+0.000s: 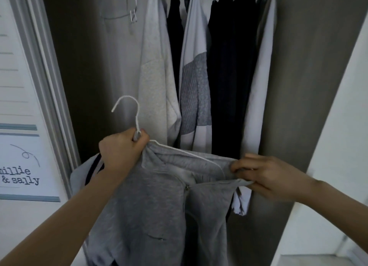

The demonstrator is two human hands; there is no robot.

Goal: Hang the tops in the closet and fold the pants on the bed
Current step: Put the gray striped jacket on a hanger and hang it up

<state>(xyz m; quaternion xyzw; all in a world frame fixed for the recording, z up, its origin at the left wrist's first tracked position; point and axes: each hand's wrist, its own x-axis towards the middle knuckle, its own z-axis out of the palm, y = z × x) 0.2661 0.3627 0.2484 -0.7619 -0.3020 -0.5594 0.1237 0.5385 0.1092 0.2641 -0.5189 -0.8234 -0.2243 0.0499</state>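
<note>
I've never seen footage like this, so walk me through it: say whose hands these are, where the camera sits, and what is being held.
There is no machine here. One wide-angle camera is worn on a person's head and looks forward and down, so both arms reach in from the bottom of the picture. The left hand grips a white hanger at its neck, just under the hook. A grey zip top is draped on that hanger. The right hand pinches the top's shoulder at the hanger's far end. Behind them is an open closet with light and dark clothes already hanging. No table or bed shows in this picture.
</note>
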